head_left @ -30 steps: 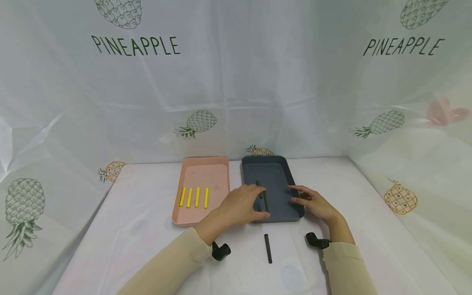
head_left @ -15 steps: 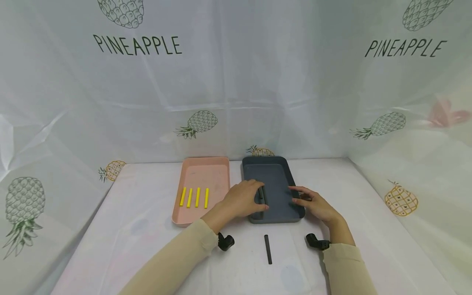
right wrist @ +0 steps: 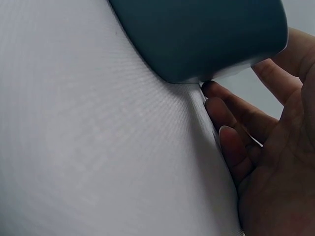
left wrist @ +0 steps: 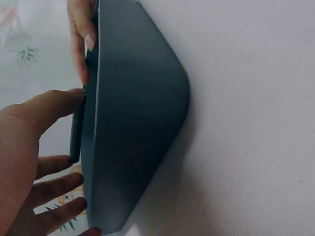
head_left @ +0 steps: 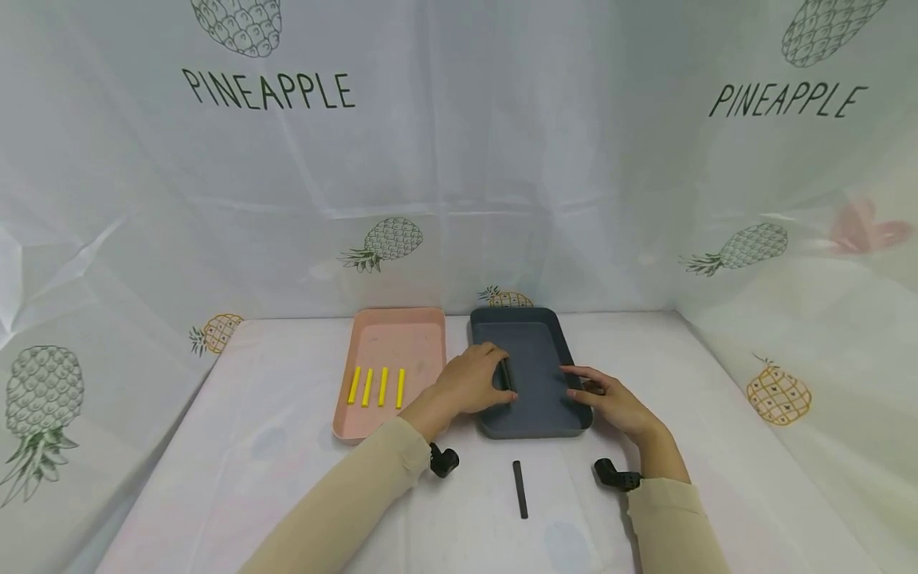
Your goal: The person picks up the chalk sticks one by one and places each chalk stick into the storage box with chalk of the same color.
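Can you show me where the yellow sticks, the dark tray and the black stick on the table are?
yellow sticks (head_left: 376, 386): head view, middle of the row.
dark tray (head_left: 534, 363): head view, bare floor.
black stick on the table (head_left: 519, 489): head view, its middle.

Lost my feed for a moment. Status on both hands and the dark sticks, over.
Left hand pinching black stick inside grey tray. Right hand open, steadying tray's right rim. Second black stick lies on table, nothing blocking it.
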